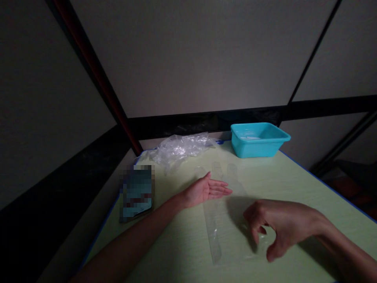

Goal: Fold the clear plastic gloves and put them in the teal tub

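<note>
A thin, see-through plastic bag (216, 236) lies flat on the pale green table, with narrow strap-like ends at its far side. My left hand (203, 190) rests over its left part, thumb up and fingers stretched out to the right, holding nothing. My right hand (284, 224) is bent at the wrist over the bag's near right part. Its fingers curl downward with the thumb apart, and nothing shows between them. Whether those fingertips touch the plastic, I cannot tell.
A crumpled heap of clear plastic (184, 147) lies at the table's (312, 192) far edge. At the back right stands a turquoise basin (256, 149) with something whitish inside. A pixelated flat object (137, 196) is on the left edge. Wall panels (200, 59) rise behind.
</note>
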`<state>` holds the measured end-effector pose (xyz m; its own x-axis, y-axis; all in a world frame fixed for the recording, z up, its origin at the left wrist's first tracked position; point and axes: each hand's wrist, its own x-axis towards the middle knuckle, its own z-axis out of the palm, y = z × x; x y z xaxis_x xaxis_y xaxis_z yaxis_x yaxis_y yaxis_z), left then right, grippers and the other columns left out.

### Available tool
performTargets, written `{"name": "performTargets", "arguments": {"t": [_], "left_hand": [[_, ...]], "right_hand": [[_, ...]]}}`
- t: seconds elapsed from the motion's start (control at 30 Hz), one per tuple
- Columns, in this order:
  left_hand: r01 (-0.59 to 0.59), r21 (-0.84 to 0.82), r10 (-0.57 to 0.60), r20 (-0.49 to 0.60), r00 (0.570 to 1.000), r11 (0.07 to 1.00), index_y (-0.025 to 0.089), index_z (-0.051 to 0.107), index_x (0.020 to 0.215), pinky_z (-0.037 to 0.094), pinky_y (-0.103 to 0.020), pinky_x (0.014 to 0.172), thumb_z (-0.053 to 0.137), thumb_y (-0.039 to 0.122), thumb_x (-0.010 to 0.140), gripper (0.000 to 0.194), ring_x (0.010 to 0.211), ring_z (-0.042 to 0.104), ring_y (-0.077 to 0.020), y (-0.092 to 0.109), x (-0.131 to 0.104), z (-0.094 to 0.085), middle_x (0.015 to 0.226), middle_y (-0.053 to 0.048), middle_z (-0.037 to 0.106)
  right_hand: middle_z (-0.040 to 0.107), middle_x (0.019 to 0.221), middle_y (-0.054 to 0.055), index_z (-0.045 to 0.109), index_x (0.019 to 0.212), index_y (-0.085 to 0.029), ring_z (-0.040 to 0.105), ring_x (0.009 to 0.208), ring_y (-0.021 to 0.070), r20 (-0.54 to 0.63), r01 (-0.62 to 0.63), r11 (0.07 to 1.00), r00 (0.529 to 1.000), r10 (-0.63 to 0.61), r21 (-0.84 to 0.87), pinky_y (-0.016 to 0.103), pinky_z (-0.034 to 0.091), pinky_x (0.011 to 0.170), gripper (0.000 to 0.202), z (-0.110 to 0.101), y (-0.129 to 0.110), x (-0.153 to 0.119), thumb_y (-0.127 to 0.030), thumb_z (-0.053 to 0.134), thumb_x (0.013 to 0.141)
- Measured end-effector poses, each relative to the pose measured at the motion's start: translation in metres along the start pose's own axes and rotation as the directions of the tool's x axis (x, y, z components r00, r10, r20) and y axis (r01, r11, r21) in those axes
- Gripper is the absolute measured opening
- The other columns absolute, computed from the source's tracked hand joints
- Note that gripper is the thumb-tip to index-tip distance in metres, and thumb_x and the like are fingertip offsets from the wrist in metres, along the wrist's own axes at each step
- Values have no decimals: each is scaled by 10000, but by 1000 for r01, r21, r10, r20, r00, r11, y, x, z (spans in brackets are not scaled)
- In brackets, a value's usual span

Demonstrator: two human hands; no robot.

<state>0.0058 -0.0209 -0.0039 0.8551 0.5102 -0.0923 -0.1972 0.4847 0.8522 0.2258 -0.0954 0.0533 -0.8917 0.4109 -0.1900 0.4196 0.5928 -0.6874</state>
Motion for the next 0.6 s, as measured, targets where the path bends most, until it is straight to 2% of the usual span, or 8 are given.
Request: {"name": "performTargets", "arguments": {"t": [0.1,0.27,0.37,0.53,0.6], "left_hand": [[14,4,-14,-16,1000,1000,62,562,1058,227,-397,967,154,496,884,621,1074,496,-240,1,-1,0,1105,-180,568],[1,-17,-1,0,1000,1000,58,559,1057,188,-396,985,133,469,893,614,1103,472,-236,2,-2,0,1125,-179,555],[-50,-78,51,8,999,996,44,561,1048,160,-400,993,121,489,884,647,1108,466,-244,6,-3,1,1102,-188,567],[-161,-179,153,-58,987,971,51,558,1054,155,-395,991,128,520,865,664,1124,449,-249,14,-5,1,1081,-174,583],[-167,-195,158,-60,986,966,46,561,1051,159,-389,990,138,521,865,663,1119,454,-248,15,-5,0,1072,-172,589]], "right_hand": [[465,592,-57,641,705,-153,412,533,74,68,3,1000,998,-5,15,178,308,477,252,6,0,1,-146,753,479],[439,543,-78,612,635,-164,389,493,68,110,-19,999,994,16,26,184,308,476,211,12,1,4,-95,725,470],[429,529,-82,603,611,-158,384,478,65,116,-17,999,993,12,43,183,306,468,204,13,2,4,-82,722,465],[422,561,-77,612,647,-151,400,521,68,71,-45,998,997,43,31,176,302,475,235,12,2,0,-80,741,464],[420,573,-74,616,660,-147,399,527,68,67,-53,998,996,51,29,175,303,477,247,10,1,-1,-81,747,462]]}}
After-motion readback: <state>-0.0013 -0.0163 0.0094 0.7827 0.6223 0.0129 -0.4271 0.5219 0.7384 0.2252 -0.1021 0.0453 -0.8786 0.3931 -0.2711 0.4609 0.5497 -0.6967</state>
